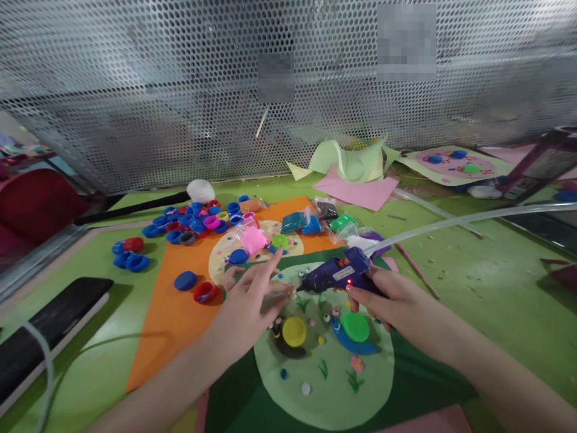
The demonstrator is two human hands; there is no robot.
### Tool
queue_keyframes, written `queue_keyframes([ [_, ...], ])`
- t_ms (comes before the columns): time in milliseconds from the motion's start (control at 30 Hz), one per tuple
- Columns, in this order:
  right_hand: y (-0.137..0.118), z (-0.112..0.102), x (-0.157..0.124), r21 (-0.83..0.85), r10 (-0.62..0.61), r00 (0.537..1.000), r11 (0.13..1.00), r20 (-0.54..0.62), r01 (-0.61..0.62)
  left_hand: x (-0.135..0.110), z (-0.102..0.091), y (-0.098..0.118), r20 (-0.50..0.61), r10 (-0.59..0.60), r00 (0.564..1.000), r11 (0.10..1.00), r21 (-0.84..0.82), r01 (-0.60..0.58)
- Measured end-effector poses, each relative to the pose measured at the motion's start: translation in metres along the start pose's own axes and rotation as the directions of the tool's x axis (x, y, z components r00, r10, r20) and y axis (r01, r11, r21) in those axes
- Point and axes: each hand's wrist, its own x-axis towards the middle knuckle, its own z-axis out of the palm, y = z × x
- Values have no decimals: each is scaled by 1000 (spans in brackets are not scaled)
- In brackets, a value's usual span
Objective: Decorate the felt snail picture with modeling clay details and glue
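Note:
My right hand (394, 294) is wrapped around a dark blue hot glue gun (331, 273) with a small red light lit. From its back end runs a long clear glue stick (451, 222). My left hand (252, 297) is beside the nozzle with fingers apart, thumb and fingertips near the tip; I see nothing held in it. Below both hands lies a pale green paper oval (333, 409) on dark green card (234, 391). It carries two clay snails, one with a yellow cap (294, 332) and one with a green cap (356, 326), plus clay flowers and grass.
Orange card (153, 337) with a cream oval lies behind on the left, near a pile of bottle caps (193, 219). Bagged clay (293, 222) and paper scraps (356, 186) sit farther back. A perforated metal panel (180, 120) closes the back; a black phone-like object (49, 331) lies left.

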Motion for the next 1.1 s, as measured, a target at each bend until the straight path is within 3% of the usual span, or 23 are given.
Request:
queue_keyframes([
  [200, 1, -2, 0, 10, -2, 999, 1000, -40, 3, 0, 1, 0, 2, -38, 999, 999, 38, 38],
  [367, 6, -1, 2, 52, -23, 995, 998, -97, 28, 1, 2, 2, -47, -12, 999, 997, 78, 15],
  [667, 11, -4, 1, 57, -74, 992, 995, -101, 80, -1, 2, -1, 14, 24, 1000, 1000, 16, -24],
  [1100, 10, -3, 2, 47, -70, 989, 996, -130, 77, 0, 2, -2, 12, 94, 995, 988, 124, -95],
])
